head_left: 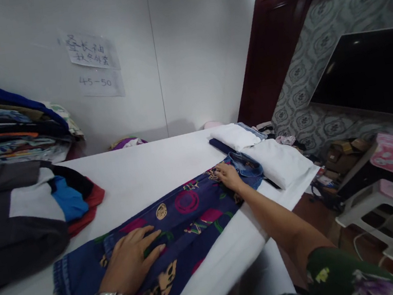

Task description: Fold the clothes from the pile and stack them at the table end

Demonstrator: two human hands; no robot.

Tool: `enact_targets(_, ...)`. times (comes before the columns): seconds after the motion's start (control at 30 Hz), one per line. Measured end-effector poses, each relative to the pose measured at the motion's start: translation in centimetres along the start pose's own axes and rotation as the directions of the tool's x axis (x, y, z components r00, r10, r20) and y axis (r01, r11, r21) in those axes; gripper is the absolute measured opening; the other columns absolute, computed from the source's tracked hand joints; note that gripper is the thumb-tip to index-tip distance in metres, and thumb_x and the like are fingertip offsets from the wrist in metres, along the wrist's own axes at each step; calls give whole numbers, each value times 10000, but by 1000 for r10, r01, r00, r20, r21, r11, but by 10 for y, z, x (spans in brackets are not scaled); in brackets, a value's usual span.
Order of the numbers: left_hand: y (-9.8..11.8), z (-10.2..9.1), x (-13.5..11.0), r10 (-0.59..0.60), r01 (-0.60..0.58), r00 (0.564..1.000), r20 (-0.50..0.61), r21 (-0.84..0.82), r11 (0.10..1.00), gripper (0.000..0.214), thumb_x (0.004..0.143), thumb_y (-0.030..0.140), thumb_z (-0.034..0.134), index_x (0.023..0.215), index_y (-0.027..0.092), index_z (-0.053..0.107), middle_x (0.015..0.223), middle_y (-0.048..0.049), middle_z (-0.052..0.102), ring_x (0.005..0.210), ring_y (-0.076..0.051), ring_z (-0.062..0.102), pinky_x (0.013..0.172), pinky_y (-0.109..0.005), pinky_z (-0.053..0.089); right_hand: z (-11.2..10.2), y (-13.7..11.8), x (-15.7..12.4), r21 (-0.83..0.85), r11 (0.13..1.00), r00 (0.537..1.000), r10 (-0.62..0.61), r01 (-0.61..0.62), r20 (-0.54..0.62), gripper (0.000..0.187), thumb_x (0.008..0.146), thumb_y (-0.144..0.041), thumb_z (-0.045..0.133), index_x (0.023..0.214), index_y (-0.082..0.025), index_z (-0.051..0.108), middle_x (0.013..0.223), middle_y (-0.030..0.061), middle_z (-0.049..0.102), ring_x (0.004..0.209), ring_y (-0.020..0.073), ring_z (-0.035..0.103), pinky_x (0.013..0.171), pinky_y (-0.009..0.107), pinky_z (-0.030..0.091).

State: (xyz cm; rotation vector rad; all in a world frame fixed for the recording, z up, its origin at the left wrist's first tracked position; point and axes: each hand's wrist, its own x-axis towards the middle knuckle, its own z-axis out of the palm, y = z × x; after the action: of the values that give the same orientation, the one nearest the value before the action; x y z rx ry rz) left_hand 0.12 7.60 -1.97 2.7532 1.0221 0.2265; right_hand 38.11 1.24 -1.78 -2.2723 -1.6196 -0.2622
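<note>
A folded long denim jacket (206, 210), dark blue with printed circles, letters and figures, lies lengthwise across the white table. Its denim collar (245, 164) points to the far right, and a frayed denim edge is at the near left. My left hand (131, 256), with a metal bracelet at the wrist, rests flat on the left half of the jacket, fingers apart. Near the collar, my right hand (229, 177) has its fingers bent and closed on the printed cloth.
Dark, white, blue and red clothes (36, 211) are heaped at the left, before a tall stack of folded garments (8, 126). White folded clothes (279, 159) lie beyond the collar. Handwritten paper signs (94, 59) hang on the wall. A white stool (387, 217) stands right of the table.
</note>
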Motion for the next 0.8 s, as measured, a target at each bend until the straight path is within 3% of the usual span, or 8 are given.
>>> enact_targets(0.2,1,0,1,-3,2,1000,-9,-15,1000,399,812,485,486,1119,317,676,1246,-44,619,1186,-289,517,995,-476,363,-50,70,4,-215,946,970,233,-244,-76,314,862,-141,420,1109,-131,613,1142,172,606,1125,276,496,944,381,352)
enact_targets(0.37,-2,5,1,-1,-1,999,-40,-38,999,385,801,491,499,1091,324,689,1227,-40,629,1174,-290,526,990,-471,371,-53,94,-3,-270,915,952,304,-301,-29,292,820,-134,481,1072,-116,628,1122,209,603,1130,308,487,932,412,362)
enact_targets(0.47,-4,7,2,6,-8,998,-58,-43,999,389,797,508,498,1079,324,694,1223,-44,632,1172,-291,526,983,-474,375,-50,97,2,-231,917,942,334,-326,-4,273,808,-146,519,1046,-122,650,1118,202,619,1123,302,516,927,385,378)
enact_targets(0.63,-4,6,1,17,-20,999,-50,-42,999,395,802,511,491,1091,327,688,1231,-45,628,1172,-288,526,982,-476,371,-51,107,14,-58,918,917,396,-393,53,266,777,-168,582,1016,-174,698,958,85,714,920,220,645,777,265,465)
enact_targets(0.8,-3,6,1,4,-7,998,-62,-55,998,387,795,505,497,1083,334,690,1221,-37,634,1166,-286,533,983,-471,371,-60,120,13,101,895,901,428,-434,74,320,786,-208,604,1083,-119,682,808,52,733,709,171,673,618,224,493)
